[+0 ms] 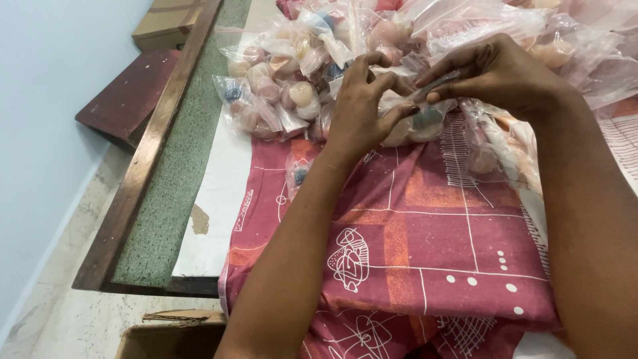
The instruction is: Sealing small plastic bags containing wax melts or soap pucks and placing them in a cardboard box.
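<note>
Bagging small round pieces on the patterned cloth (425,266)

A heap of filled bags (279,86) lies at eleven o'clock (plenty done already); dead ahead, left hand (359,110) and right hand (495,73) pinch one clear bag (415,123), its top unsealed.

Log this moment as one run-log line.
left hand: pinching clear bag | right hand: pinching same bag's top | surface: patterned red cloth | behind: bag pile

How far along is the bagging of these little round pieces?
A pile of filled bags already lies at the back of the patterned cloth. In hand: the left hand and right hand pinch the top edge of one clear bag holding pale and blue pieces. What is left cannot be judged; no loose pieces show.
</note>
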